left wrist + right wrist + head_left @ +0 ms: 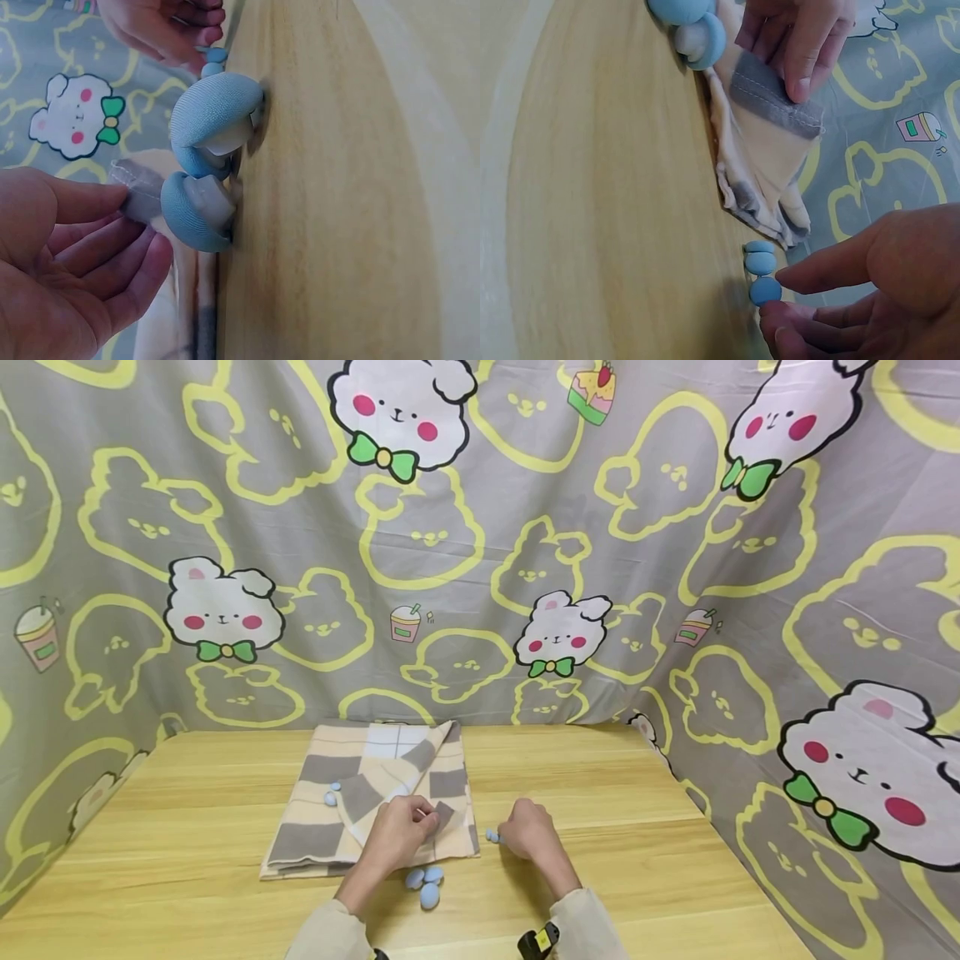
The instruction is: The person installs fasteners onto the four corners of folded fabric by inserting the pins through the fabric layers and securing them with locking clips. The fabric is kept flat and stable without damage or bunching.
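A plaid cloth (pixel 330 810) in beige, grey and white lies folded on the table. My left hand (pixel 401 831) pinches a grey corner (pixel 776 97) of it, lifted off the layers below. Right of the cloth, my right hand (pixel 527 829) holds a small round blue piece (pixel 765 291) between thumb and finger, low at the table. More small blue pieces (pixel 760 262) lie against it. By the cloth's front edge are several mushroom-shaped blue pieces (pixel 429 896), with ribbed caps (pixel 214 109) and whitish stems (pixel 210 201).
Two blue pieces (pixel 331 798) rest on the cloth's left part, beside a folded-over flap. The wooden table (pixel 600 777) is bordered at the back and sides by a grey curtain (pixel 465 610) printed with cartoon animals.
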A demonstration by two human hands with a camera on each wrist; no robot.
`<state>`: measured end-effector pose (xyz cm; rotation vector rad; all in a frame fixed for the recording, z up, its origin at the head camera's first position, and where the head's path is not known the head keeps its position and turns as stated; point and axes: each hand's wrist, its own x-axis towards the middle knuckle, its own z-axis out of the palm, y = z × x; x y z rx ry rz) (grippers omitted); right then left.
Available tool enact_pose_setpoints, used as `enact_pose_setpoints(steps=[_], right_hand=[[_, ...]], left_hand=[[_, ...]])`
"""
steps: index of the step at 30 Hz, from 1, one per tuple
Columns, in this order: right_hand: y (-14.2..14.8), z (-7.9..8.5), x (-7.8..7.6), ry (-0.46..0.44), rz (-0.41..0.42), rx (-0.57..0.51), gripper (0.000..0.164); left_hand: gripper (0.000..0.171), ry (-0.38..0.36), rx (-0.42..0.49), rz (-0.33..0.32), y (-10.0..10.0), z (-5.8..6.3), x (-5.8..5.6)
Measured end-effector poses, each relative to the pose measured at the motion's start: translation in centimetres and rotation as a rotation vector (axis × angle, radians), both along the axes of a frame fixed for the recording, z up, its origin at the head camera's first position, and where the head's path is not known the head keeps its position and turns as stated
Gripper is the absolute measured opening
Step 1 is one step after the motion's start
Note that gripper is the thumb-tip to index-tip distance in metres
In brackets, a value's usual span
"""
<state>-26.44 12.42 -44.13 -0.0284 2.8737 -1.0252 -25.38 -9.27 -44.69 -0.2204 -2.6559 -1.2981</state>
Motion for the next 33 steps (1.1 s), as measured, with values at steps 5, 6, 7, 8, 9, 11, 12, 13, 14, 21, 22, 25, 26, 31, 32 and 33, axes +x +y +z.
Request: enact_pose_setpoints(steps=[5,6,7,8,9,11,12,13,14,21,22,25,26,31,32,33], right_hand=[[0.1,-0.3,0.1,0.009,0.016,-0.013,0.05],[0.1,-0.3,0.1,0.012,0.018,-0.009,0.049],[0.1,-0.4,0.1,0.014,0.019,-0.006,0.048],[0.2,-0.3,0.0,0.022,0.019,0.002,0.046],[0.2,-0.3,0.0,0.025,0.018,0.008,0.046],[0.3,-0.1,0.0,0.034,0.013,0.007,0.045],[0.4,0.0,-0.1,0.042,0.01,0.005,0.046],[0.5,0.1,-0.1,0.048,0.006,-0.002,0.045],[0.5,0.2,-0.1,0.062,0.002,-0.011,0.043],[0.4,0.5,-0.3,0.129,0.046,-0.133,0.009],[0.3,0.6,-0.3,0.117,0.066,-0.185,0.009],[-0.2,1.0,-0.3,0.074,0.119,-0.348,0.012],[-0.4,1.1,-0.2,0.061,0.136,-0.405,0.012],[-1.5,1.2,0.1,0.01,0.185,-0.554,0.015],[-1.8,1.1,0.2,0.005,0.187,-0.569,0.015],[-2.0,1.0,0.2,-0.001,0.189,-0.582,0.015]], left_hand=[[0.005,0.013,-0.001,-0.004,-0.2,0.0,0.1],[0.005,0.019,-0.002,-0.004,-0.2,0.0,0.0],[0.005,0.025,-0.005,-0.003,-0.2,0.1,0.0],[0.006,0.03,-0.007,-0.003,-0.3,0.1,0.0],[0.006,0.037,-0.009,-0.003,-0.3,0.1,0.0],[0.006,0.044,-0.005,-0.005,-0.3,0.2,0.0],[0.007,0.045,-0.005,-0.005,-0.3,0.2,0.0],[0.007,0.045,-0.003,-0.006,-0.3,0.3,0.0],[0.006,0.043,0.001,-0.006,-0.3,0.3,0.1],[0.003,0.033,0.018,-0.002,-0.4,0.3,0.2],[0.004,0.032,0.017,0.0,-0.4,0.3,0.2],[0.005,0.033,0.018,0.004,-0.5,0.3,0.2],[0.005,0.034,0.017,0.006,-0.5,0.3,0.2],[0.005,0.037,0.026,0.012,-0.4,0.4,0.2],[0.005,0.037,0.028,0.013,-0.3,0.4,0.2],[0.005,0.034,0.032,0.013,-0.3,0.4,0.2]])
